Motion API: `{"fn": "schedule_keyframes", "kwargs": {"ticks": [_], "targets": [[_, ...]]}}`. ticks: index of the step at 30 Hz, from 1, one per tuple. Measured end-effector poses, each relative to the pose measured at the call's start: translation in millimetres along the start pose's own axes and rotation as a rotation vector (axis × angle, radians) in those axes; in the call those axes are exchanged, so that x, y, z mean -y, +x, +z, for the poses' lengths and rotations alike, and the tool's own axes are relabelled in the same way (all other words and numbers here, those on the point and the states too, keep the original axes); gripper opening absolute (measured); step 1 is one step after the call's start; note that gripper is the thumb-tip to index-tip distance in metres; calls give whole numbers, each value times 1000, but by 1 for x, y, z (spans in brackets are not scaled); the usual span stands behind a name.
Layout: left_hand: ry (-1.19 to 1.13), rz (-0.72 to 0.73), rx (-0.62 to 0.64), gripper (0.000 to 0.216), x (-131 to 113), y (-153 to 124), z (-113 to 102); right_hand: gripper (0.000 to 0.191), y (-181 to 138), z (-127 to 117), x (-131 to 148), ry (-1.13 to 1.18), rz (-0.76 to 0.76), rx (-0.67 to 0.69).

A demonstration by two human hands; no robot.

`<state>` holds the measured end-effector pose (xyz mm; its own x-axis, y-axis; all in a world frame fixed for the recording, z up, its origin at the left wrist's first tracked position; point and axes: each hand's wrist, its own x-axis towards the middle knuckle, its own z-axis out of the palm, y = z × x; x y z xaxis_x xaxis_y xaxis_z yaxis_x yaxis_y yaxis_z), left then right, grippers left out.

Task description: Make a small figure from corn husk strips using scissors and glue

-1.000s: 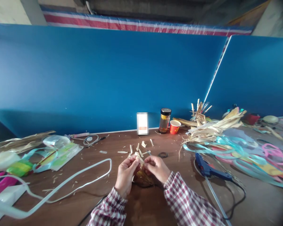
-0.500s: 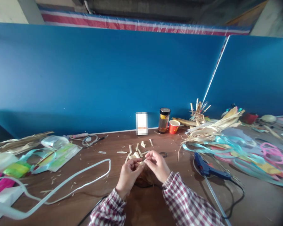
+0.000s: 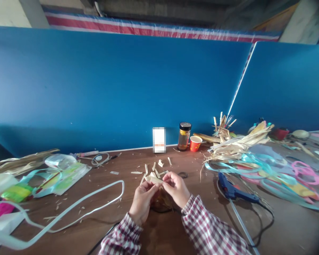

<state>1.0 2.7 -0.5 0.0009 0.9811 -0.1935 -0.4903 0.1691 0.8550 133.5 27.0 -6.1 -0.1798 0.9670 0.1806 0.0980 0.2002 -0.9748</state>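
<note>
My left hand [image 3: 142, 200] and my right hand [image 3: 177, 188] meet just above the brown table [image 3: 159, 233], both in checked sleeves. Their fingertips pinch the two ends of a short pale husk strip [image 3: 154, 179] held flat between them. Under the hands sits a small brownish woven piece [image 3: 162, 202], partly hidden by my fingers. Several cut husk bits [image 3: 155, 167] lie scattered just beyond the hands.
A blue glue gun [image 3: 232, 190] with its black cord lies to the right. Dry husks [image 3: 235, 145] and coloured ribbons [image 3: 271, 173] pile at the right. A jar [image 3: 184, 136] and red cup [image 3: 195, 143] stand by the blue partition. White tubing [image 3: 77, 209] curves at the left.
The hands have risen a little and drawn the husk strip out flat between the fingertips. The view has shifted slightly.
</note>
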Motion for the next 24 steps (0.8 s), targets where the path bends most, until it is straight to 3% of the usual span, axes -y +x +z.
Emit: {"fn": "schedule_keyframes", "kwargs": {"ticks": [4,8,12,17,24], "targets": [[-42,-20,-41,26,0,0,0,14,3,-8,1,-113,-11,42],[-18,-23,-116,30,-3,1,-2,14,8,-34,0,-678,-85,-129],[-8,-32,-74,30,-5,1,-3,14,12,-52,-5,-1100,65,-166],[-10,-12,-65,28,-4,2,-4,15,14,-51,-3,-1268,160,-162],[-2,-15,-88,29,-3,3,-5,34,9,-47,-7,-1297,13,-65]]}}
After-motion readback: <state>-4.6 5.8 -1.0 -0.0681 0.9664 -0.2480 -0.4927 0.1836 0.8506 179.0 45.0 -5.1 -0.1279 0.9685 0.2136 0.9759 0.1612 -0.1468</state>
